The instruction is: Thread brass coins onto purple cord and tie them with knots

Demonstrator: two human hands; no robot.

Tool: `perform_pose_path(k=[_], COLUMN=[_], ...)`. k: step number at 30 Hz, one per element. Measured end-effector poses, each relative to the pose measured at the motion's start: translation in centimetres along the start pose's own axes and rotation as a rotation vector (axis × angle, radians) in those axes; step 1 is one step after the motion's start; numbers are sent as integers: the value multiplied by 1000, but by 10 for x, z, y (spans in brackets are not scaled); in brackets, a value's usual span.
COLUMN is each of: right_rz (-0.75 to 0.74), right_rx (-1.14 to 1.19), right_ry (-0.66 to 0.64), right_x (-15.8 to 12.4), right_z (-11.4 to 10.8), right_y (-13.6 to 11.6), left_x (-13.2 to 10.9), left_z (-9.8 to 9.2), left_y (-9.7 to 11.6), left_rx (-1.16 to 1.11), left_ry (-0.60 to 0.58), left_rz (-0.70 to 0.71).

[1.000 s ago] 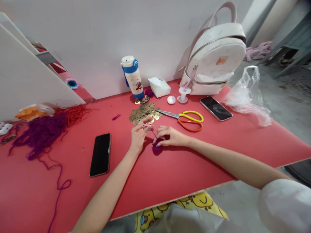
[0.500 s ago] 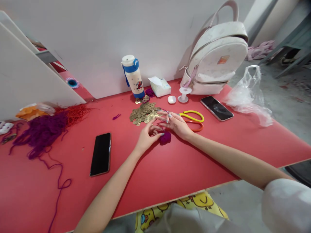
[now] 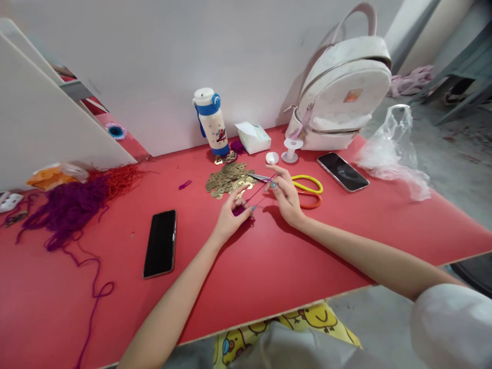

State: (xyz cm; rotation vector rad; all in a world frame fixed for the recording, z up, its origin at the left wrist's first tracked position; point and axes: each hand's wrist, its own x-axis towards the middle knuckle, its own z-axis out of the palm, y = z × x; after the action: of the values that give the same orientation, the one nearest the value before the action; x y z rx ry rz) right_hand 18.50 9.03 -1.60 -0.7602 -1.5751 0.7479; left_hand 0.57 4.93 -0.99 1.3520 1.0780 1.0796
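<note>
Between thumb and fingers, my left hand (image 3: 231, 214) grips a small purple yarn bundle (image 3: 239, 209), most of it hidden by the fingers. Purple yarn strands (image 3: 262, 193) stretch from it up to my right hand (image 3: 286, 197), whose fingers are closed on their far end. A pile of brass-coloured holed coins (image 3: 226, 178) lies just beyond my left hand. Scissors (image 3: 308, 184) with a yellow and an orange handle rest partly behind my right hand, their blades pointing left toward the coins.
Left on the red table (image 3: 246, 287) are a phone (image 3: 160, 243), tangled purple yarn (image 3: 75, 205) and red shreds (image 3: 119, 179). Along the back stand a bottle (image 3: 213, 123), tissue pack (image 3: 254, 138), white spool (image 3: 292, 150) and backpack (image 3: 342, 92). Rightward lie another phone (image 3: 343, 171) and plastic bag (image 3: 400, 154).
My right hand has moved right, away from my left, drawing the yarn strands taut. The purple bundle has shifted left into my left fingers. More of the scissor blades shows.
</note>
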Motion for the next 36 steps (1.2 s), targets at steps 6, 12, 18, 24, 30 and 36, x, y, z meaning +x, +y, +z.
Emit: perform_pose_path(k=[6, 12, 18, 24, 30, 36], right_rz=[-94, -108, -45, 214, 438, 400], right_rx=[-193, -276, -286, 44, 334, 236], right_ry=[-151, -435, -322, -88, -44, 13], right_x=[1, 0, 1, 3, 4, 7], right_z=[-2, 1, 1, 1, 1, 1], right_y=[5, 8, 13, 8, 12, 11], left_x=[3, 0, 0, 2, 4, 5], left_z=[-9, -7, -6, -6, -5, -8], left_y=[-4, 1, 5, -1, -2, -3], left_rx=[2, 40, 70, 152, 260, 300], left_ry=[101, 93, 137, 107, 216, 373], left_rz=[133, 122, 123, 120, 174, 181])
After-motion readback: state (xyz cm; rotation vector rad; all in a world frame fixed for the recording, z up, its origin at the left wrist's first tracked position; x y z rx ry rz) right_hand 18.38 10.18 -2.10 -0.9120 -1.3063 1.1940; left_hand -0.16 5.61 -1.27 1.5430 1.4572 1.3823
